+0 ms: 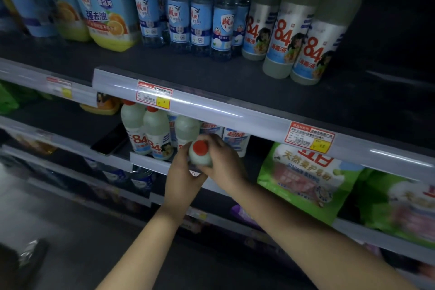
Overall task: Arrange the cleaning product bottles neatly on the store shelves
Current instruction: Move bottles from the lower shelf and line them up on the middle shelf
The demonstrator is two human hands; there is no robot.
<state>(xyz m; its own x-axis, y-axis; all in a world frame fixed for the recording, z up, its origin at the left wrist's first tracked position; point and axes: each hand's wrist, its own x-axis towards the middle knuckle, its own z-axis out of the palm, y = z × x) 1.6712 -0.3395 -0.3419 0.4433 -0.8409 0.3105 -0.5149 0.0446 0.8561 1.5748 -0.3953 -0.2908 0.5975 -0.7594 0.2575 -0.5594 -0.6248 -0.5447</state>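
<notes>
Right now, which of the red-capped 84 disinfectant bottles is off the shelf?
The 84 bottle gripped between both hands, left hand and right hand, in front of the middle shelf. All the others stand on shelves.

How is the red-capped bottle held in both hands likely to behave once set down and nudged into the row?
The red-capped bottle looks tall and narrow like its shelf neighbours, so a push high up would probably tip it. Its smooth plastic body may slide easily. The left hand and right hand both grip it, hinting it is full and fairly heavy.
</notes>
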